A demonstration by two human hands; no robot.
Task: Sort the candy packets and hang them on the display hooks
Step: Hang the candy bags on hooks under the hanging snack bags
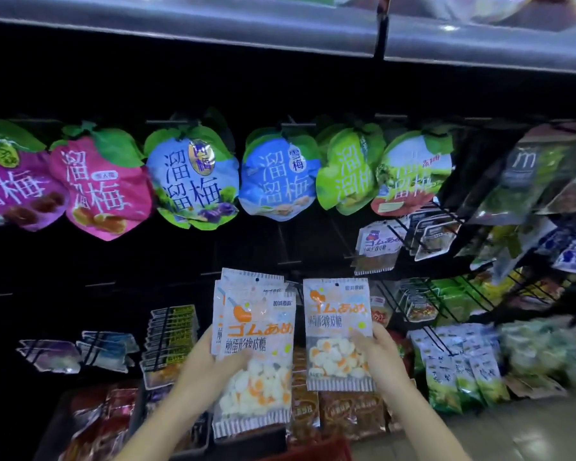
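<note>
My left hand [210, 367] grips a small stack of white egg-candy packets [256, 347] with orange lettering, fanned so that several tops show. My right hand [379, 354] holds one matching single packet [338, 331] upright by its right edge, just right of the stack. Both are held in front of a dark display wall with bare wire hooks [288, 247] above them. One packet of the same design [378, 247] hangs on a hook up and to the right.
A row of plum-shaped bags [193, 181] in pink, blue and green hangs across the upper hooks. Black wire racks [446, 227] with mixed packets fill the right side. Lower hooks hold more packets [170, 341], and a red basket edge [316, 450] shows at the bottom.
</note>
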